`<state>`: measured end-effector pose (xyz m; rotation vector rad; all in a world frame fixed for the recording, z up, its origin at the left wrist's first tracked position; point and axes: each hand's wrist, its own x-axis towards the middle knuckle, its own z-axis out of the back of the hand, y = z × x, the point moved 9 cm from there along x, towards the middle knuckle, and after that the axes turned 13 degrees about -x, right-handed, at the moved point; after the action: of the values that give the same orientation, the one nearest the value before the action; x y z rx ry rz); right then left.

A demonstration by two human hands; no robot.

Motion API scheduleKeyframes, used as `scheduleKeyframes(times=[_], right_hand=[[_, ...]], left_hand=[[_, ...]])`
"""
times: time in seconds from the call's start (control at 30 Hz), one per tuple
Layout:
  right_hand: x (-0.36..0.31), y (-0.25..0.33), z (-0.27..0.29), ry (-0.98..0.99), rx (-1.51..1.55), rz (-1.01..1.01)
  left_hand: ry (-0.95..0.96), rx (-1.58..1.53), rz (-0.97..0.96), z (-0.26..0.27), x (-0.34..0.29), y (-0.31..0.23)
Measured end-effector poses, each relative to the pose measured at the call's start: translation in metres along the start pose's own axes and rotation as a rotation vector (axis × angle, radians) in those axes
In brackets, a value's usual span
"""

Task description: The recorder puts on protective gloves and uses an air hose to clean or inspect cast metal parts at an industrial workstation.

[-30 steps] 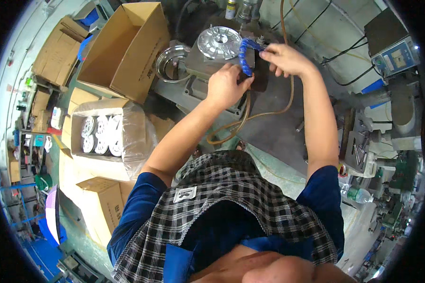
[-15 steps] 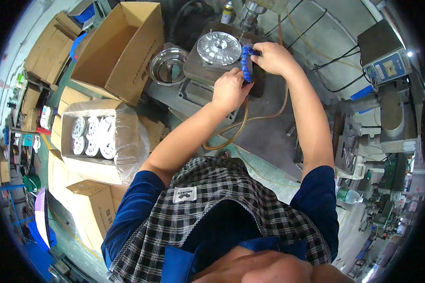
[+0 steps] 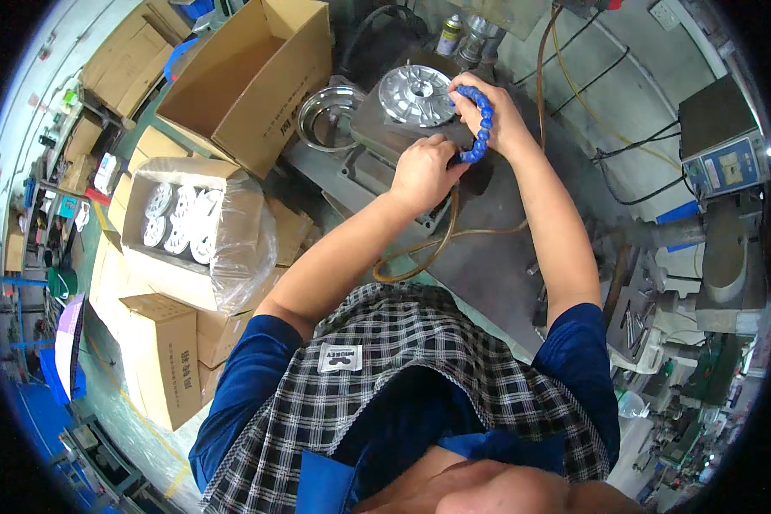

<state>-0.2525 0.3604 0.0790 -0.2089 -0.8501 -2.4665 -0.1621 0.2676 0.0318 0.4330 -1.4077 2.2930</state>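
Hands (image 3: 454, 141) shifted along blue segmented hose (image 3: 481, 120)

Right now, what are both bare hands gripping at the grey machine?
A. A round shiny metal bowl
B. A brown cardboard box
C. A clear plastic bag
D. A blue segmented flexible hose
D: the left hand and right hand both grip the blue segmented flexible hose beside the silver metal disc.

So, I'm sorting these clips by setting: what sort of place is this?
Likely a metalworking workshop: a round metal part sits on a machine, a blue segmented hose hangs beside it, and a carton of similar parts stands nearby.
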Motion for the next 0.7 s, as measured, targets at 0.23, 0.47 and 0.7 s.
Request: scheduleKeyframes(times=[0.23, 0.47, 0.7], right_hand=[[-0.004, 0.000, 0.001, 0.046, -0.017, -0.047], [-0.021, 0.002, 0.023, -0.040, -0.140, -0.050], [-0.080, -0.031, 0.025, 0.012, -0.191, -0.318]], left_hand=[[-0.008, 0.036, -0.017, 0.000, -0.003, 0.002], [0.046, -0.024, -0.049, 0.011, 0.002, -0.002], [0.206, -0.086, -0.001, 0.030, 0.004, 0.011]])
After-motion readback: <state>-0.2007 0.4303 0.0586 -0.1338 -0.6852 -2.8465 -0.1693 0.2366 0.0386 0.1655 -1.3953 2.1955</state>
